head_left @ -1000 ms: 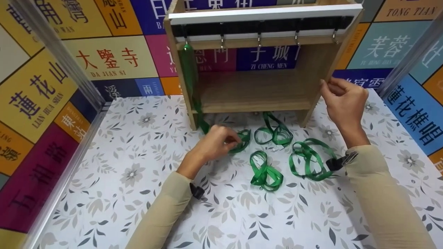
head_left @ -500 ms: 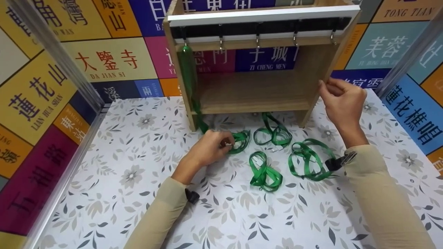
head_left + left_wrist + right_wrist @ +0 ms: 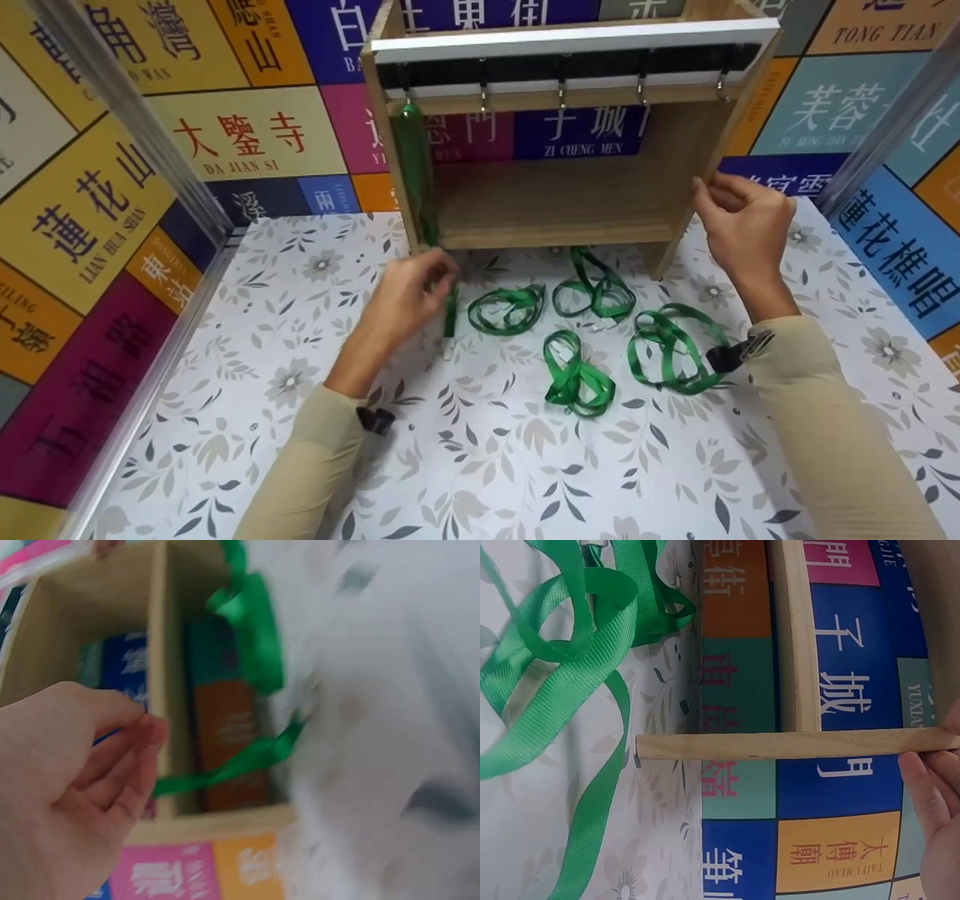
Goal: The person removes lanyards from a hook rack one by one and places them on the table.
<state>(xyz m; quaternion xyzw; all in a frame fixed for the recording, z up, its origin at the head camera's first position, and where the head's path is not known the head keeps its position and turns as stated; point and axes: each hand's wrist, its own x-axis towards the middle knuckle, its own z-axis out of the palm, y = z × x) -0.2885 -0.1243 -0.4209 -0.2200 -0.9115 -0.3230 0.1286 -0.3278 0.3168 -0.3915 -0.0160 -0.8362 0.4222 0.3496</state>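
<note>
My left hand [image 3: 409, 296] is by the lower front left of the wooden rack [image 3: 555, 202], thumb and fingertips close together. A green ribbon lanyard [image 3: 414, 165] hangs from the rack's leftmost hook and runs down to this hand. Its tail [image 3: 255, 756] emerges beyond the fingers in the left wrist view; I cannot tell whether they grip it. My right hand [image 3: 750, 225] pinches the front edge of the rack's right side panel [image 3: 795, 744] between thumb and fingers.
Several coiled green lanyards lie on the floral tablecloth [image 3: 480, 457]: a left one [image 3: 506, 309], a back one [image 3: 596, 289], a front one [image 3: 577, 375] and a right one [image 3: 675, 349]. Metal hooks [image 3: 561, 94] line the rack's top bar. Sign-printed walls stand behind.
My left hand has moved left, away from the left coiled lanyard and over to the hanging one, whose tail now shows. My right hand stays on the side panel.
</note>
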